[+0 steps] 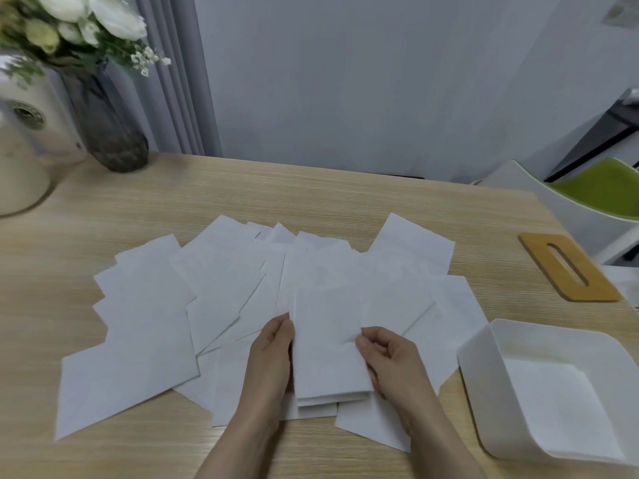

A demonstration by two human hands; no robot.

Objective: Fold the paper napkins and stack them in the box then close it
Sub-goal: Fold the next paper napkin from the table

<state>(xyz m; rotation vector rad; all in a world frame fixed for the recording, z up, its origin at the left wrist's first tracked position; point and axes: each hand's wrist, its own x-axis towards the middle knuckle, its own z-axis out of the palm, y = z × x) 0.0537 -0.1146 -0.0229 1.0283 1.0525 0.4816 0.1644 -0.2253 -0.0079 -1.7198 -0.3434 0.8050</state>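
Note:
Several white paper napkins (221, 288) lie spread and overlapping across the wooden table (311, 195). Over the near middle of them I hold one folded napkin (326, 344), a narrow upright rectangle. My left hand (271, 354) grips its left edge, and my right hand (387, 357) pinches its right edge. The open white box (484, 385) sits at the near right with folded napkins (553, 399) lying flat in it. Its wooden lid (570, 267), with a long slot, lies flat beyond the box.
A dark glass vase (107, 126) of white flowers and a cream-coloured appliance (24, 146) stand at the far left corner. A white chair with a green seat (601, 191) is past the table's right edge. A grey wall is behind.

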